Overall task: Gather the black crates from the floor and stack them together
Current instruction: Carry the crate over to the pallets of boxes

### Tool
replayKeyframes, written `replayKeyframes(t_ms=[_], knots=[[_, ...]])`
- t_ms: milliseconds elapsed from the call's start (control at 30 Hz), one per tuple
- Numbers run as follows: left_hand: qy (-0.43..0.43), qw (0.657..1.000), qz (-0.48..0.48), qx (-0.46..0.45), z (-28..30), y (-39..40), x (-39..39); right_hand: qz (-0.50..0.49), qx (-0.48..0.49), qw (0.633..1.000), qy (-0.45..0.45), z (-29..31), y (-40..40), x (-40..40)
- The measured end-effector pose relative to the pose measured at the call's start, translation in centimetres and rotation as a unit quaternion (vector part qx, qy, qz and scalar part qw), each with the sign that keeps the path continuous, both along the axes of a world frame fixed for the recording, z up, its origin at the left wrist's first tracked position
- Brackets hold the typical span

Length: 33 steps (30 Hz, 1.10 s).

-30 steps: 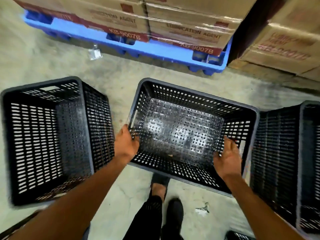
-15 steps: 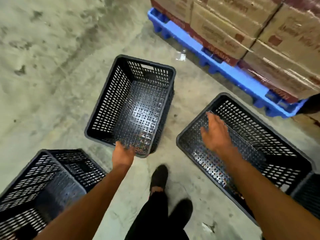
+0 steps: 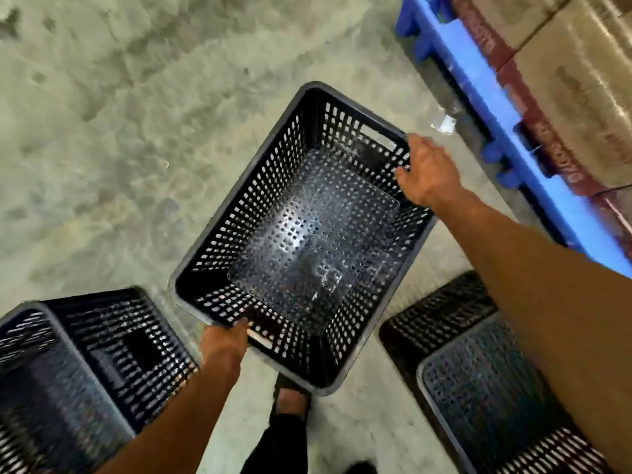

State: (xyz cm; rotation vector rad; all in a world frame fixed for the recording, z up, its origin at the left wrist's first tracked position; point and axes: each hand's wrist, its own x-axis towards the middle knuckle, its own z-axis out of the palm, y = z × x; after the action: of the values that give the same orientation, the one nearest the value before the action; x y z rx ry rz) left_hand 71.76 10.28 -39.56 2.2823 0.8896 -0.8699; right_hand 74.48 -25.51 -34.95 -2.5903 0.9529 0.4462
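Observation:
Three black perforated crates stand on the concrete floor. The middle crate (image 3: 239, 200) is open side up in the centre of the view. My left hand (image 3: 224, 347) grips its near rim beside the handle slot. My right hand (image 3: 425, 171) closes over its far right corner. A second crate (image 3: 68, 371) sits at the lower left, blurred. A third crate (image 3: 478, 371) sits at the lower right, partly behind my right forearm.
A blue pallet (image 3: 478, 73) loaded with cardboard boxes (image 3: 588, 83) runs along the right side. A small scrap of clear plastic (image 3: 444, 123) lies on the floor by the pallet. My feet (image 3: 290, 401) stand just below the middle crate. Bare concrete (image 3: 119, 131) stretches to the left.
I have turned left away from the right-hand crate. Both hands have moved onto the middle crate: left hand on its near rim, right hand on its far corner.

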Motion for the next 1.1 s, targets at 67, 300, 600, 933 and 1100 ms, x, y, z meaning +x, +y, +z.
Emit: replayKeyframes(t_ms=[67, 300, 600, 933, 1100], knots=[[0.033, 0.997, 0.058, -0.031, -2.3, 0.5, 0.5, 0.014, -0.004, 0.999, 0.03, -2.2, -0.6, 3.0], [0.051, 0.983, 0.161, -0.074, -5.8, 0.7, -0.8, -0.015, -0.015, 0.993, 0.113, -7.0, -2.5, 8.4], [0.016, 0.98, 0.172, -0.099, -5.7, 1.4, 0.4, 0.006, -0.083, 0.993, 0.084, -7.7, -2.8, 9.5], [-0.009, 0.986, 0.15, -0.076, -3.0, 3.4, 2.9, 0.002, -0.015, 0.999, -0.029, -2.6, -3.3, 8.4], [-0.136, 0.989, 0.06, -0.016, 1.4, 2.0, 9.2, -0.124, 0.014, 0.991, -0.056, 3.5, -6.3, 5.2]])
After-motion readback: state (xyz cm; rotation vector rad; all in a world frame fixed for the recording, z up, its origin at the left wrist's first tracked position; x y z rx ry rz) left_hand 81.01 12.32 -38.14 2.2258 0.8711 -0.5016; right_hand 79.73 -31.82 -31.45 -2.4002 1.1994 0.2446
